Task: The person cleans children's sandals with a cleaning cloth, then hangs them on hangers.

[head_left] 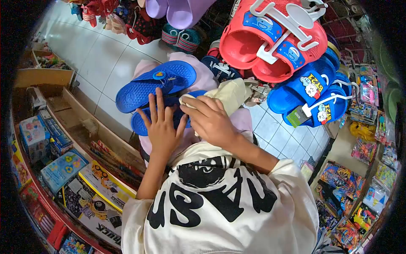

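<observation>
Two blue flip-flops lie on my lap, over pale pink clothing. The upper flip-flop has a textured sole and a small yellow emblem on its strap. Much of the lower flip-flop is hidden by my hands. My left hand rests on the lower flip-flop with its fingers spread, the fingertips reaching toward the upper one. A cream cloth is bunched in my right hand, whose fingers are closed on it over the right end of the lower flip-flop.
Red clogs and blue slides hang at upper right, with lilac footwear at the top. A wooden shelf edge and boxed toys stand at left. Packaged toys line the right. White floor tiles show beyond my lap.
</observation>
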Tool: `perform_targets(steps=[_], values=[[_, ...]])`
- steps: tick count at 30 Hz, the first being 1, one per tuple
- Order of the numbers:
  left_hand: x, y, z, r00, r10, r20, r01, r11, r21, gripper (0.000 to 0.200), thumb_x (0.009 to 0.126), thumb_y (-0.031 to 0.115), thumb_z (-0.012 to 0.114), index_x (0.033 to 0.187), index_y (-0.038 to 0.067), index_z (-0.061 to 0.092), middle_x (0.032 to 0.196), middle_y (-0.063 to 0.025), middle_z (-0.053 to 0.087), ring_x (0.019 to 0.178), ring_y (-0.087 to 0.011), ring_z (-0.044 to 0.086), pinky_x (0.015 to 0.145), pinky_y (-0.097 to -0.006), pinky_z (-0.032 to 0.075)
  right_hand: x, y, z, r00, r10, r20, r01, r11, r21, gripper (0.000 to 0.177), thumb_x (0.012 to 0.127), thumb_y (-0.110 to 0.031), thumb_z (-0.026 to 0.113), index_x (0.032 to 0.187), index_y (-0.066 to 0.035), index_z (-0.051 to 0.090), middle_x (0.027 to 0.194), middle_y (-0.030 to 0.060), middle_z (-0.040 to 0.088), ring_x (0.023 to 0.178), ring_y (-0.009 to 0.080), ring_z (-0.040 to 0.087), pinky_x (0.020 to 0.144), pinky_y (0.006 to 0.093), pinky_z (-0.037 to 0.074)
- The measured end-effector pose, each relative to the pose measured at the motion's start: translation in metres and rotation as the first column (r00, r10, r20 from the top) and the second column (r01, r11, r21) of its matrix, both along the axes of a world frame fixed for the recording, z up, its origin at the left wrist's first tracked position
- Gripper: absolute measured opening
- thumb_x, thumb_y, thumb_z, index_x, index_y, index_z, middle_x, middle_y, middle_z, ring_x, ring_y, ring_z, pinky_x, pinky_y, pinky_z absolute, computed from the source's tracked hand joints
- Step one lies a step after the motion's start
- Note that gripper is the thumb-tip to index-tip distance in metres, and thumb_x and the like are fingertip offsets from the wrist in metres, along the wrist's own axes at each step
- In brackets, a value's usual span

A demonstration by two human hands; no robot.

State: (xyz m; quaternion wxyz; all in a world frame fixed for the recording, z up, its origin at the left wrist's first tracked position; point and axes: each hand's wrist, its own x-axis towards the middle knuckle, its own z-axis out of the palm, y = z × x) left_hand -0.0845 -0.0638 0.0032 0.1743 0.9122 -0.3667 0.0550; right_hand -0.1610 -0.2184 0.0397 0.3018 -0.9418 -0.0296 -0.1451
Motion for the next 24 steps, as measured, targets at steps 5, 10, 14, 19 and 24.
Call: perform_targets(steps=[5,10,14,19,24], values=[[-0.004,-0.003,0.004,1.0,0.013,-0.012,-0.013,0.999,-0.03,0.036,0.083,0.044,0.059,0.088,0.009,0.061,0.149,-0.0173,0.028,0.14,-0.034,0.021,0.108,-0.0617,-0.001,0.002,-0.015,-0.021,0.993,0.094,-0.073,-0.106,0.977,-0.187,0.038,0.076,-0.021,0.062,0.112,-0.01,0.063,0.124,0.0056,0.056,0.112,0.0238,0.05,0.091,0.0366,0.037],[-0.009,0.0,0.003,1.0,0.014,-0.007,-0.014,0.999,-0.029,0.036,0.083,0.045,0.059,0.087,0.009,0.062,0.149,-0.0173,0.029,0.139,-0.0331,0.023,0.108,-0.0624,0.0,0.021,-0.05,0.002,0.929,0.213,-0.303,-0.266,0.953,-0.145,0.02,0.075,-0.014,0.059,0.092,-0.009,0.068,0.1,0.0022,0.066,0.09,0.0191,0.056,0.08,0.0366,0.039],[-0.006,0.0,0.0,0.999,0.036,0.011,-0.036,0.999,-0.021,0.036,0.083,0.044,0.059,0.087,0.009,0.061,0.149,-0.0158,0.029,0.139,-0.0316,0.024,0.108,-0.0627,0.0,0.039,-0.046,0.014,0.974,0.221,-0.055,-0.222,0.975,-0.021,0.022,0.076,-0.015,0.06,0.094,-0.007,0.068,0.103,0.0028,0.066,0.094,0.0194,0.056,0.082,0.0372,0.039],[-0.004,0.005,0.006,0.999,0.034,-0.025,-0.034,0.999,-0.01,0.031,0.08,0.039,0.06,0.088,0.008,0.058,0.149,-0.0154,0.03,0.139,-0.0316,0.025,0.108,-0.0621,0.003,0.034,-0.011,-0.017,0.971,0.228,0.067,-0.223,0.972,-0.07,0.021,0.071,-0.02,0.061,0.088,-0.008,0.068,0.098,0.0015,0.066,0.09,0.0193,0.056,0.075,0.0387,0.038],[-0.006,0.005,0.008,0.996,0.052,-0.071,-0.059,0.993,-0.101,0.03,0.078,0.035,0.063,0.087,0.008,0.056,0.149,-0.0149,0.031,0.138,-0.0309,0.026,0.109,-0.0597,0.008,0.035,-0.012,-0.019,0.978,0.205,0.042,-0.207,0.976,0.06,0.022,0.071,-0.018,0.063,0.09,-0.01,0.068,0.101,0.0013,0.065,0.09,0.0188,0.056,0.077,0.0367,0.039]])
